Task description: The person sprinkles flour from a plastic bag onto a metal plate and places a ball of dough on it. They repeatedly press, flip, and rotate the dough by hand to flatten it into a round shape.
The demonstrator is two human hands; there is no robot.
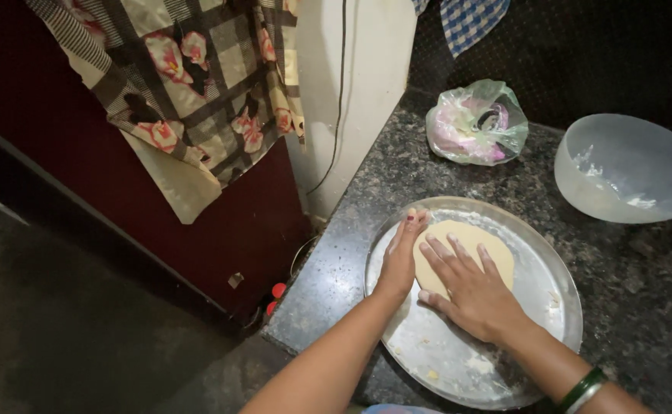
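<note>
A flattened round of pale dough (480, 244) lies on a large round steel plate (543, 299) on the dark granite counter. My right hand (470, 287) presses flat on the dough with its fingers spread. My left hand (401, 257) stands on edge against the dough's left rim, fingers straight and together. Bits of flour and dough scraps dot the plate near my wrists. A green bangle (581, 389) sits on my right wrist.
A translucent plastic bowl (627, 170) with flour residue stands at the back right. A knotted clear plastic bag (477, 124) lies behind the plate. A white wall edge with a black cable (341, 92) and a hanging floral checked cloth (190, 84) are at left; the counter edge drops to the floor.
</note>
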